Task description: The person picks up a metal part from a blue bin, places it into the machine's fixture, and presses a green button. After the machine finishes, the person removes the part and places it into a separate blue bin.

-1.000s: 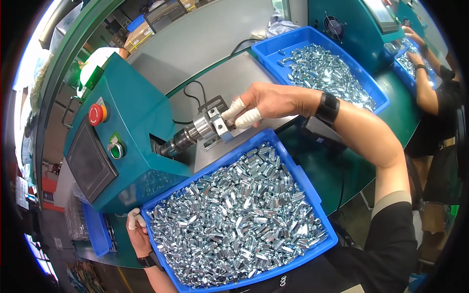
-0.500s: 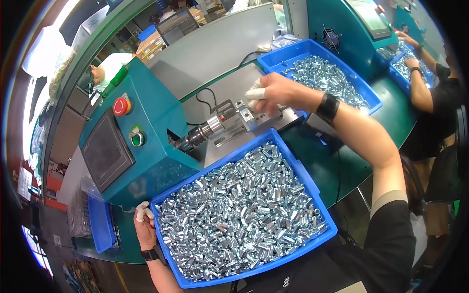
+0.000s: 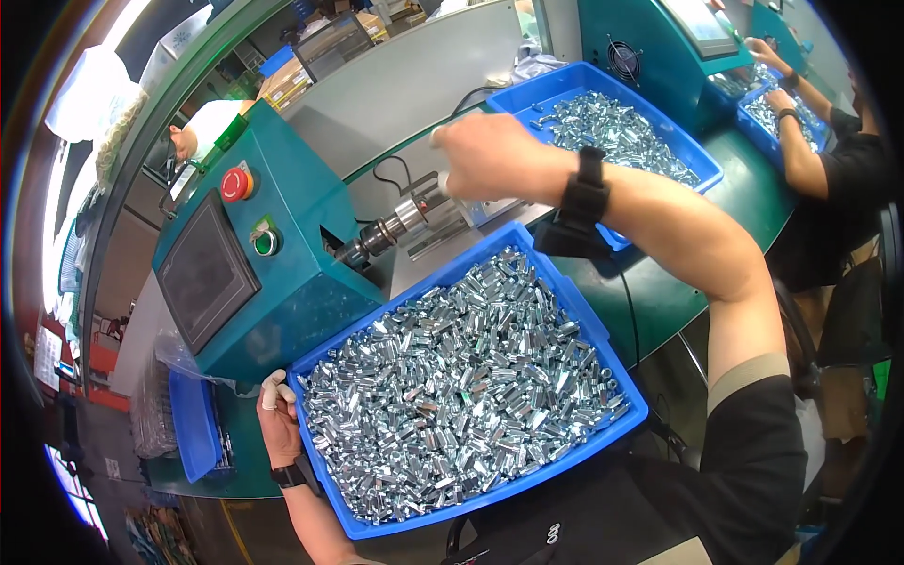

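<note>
A blue bin [image 3: 629, 424] full of shiny long hexagonal metal nuts [image 3: 452, 395] lies in front of me. My left hand [image 3: 280, 424] is at the bin's left edge, fingers curled, white covers on some fingertips; what they may hold is hidden. Above a metal clamping fixture [image 3: 485, 215] my right hand [image 3: 494, 158] is stretched out, back of the hand up. Its fingers are mostly hidden and partly cover the fixture. Left of that hand, a round metal chuck [image 3: 391, 231] sticks out of a teal machine [image 3: 292, 282].
A second blue bin [image 3: 706, 179] with metal parts stands at the back right, beside another teal machine [image 3: 612, 24]. A co-worker's arm [image 3: 800, 151] reaches into another bin there. The near machine has a red stop button [image 3: 235, 185] and dark screen [image 3: 207, 282]. A black cable [image 3: 633, 315] hangs nearby.
My right hand has moved left along the fixture toward the chuck, and its wrist has turned so the back of the hand shows. My left hand stays at the bin's edge.
</note>
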A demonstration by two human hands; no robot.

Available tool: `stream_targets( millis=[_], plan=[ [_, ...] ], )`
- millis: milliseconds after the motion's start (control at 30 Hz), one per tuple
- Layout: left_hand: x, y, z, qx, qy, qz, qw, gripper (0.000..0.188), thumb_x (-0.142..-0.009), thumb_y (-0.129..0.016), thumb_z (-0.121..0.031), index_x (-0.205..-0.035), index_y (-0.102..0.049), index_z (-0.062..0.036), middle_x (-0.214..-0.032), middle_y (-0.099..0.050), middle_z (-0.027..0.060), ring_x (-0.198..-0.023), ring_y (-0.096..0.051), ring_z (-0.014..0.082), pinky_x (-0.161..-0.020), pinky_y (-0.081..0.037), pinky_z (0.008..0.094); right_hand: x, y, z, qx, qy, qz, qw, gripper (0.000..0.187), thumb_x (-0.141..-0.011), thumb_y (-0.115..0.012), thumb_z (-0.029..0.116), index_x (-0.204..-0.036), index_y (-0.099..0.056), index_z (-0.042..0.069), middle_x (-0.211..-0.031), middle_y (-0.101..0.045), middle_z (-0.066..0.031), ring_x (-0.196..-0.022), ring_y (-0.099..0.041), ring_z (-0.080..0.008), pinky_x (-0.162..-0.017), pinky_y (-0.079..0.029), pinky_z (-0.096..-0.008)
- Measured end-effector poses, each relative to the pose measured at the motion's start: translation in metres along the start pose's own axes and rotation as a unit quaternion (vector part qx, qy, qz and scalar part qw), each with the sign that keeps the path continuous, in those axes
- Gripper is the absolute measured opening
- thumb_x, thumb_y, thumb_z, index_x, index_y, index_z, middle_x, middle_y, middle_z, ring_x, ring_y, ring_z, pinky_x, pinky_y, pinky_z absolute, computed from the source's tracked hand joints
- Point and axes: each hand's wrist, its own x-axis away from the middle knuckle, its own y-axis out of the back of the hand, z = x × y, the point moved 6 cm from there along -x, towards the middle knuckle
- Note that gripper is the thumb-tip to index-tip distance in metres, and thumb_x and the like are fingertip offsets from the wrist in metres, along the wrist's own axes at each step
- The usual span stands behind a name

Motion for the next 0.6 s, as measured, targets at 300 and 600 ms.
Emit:
stream_targets(
  millis=[300,600],
  plan=[
    [-0.003,-0.001,-0.004,0.011,0.007,-0.014,1.0,0.029,-0.104,-0.053,-0.028,-0.114,-0.062,-0.0029,-0.071,-0.053,-0.0013,-0.056,-0.042,0.0057,-0.051,-0.032,0.0211,0.06,0.045,-0.118,0.185,-0.079,-0.114,0.973,0.039,-0.082,-0.069,0.019,-0.119,-0.068,0.007,-0.095,-0.071,-0.0169,-0.094,-0.069,-0.0344,-0.082,-0.055,-0.0422],
    [-0.003,0.007,0.0,-0.005,0.004,-0.019,1.0,0.03,-0.104,-0.053,-0.029,-0.114,-0.062,-0.0026,-0.071,-0.054,-0.0015,-0.055,-0.041,0.0056,-0.05,-0.032,0.0215,0.093,-0.034,0.022,0.02,0.224,0.028,0.974,0.024,-0.08,-0.068,0.007,-0.103,-0.064,0.004,-0.089,-0.065,-0.0115,-0.087,-0.065,-0.0296,-0.073,-0.054,-0.0392]
  ],
)
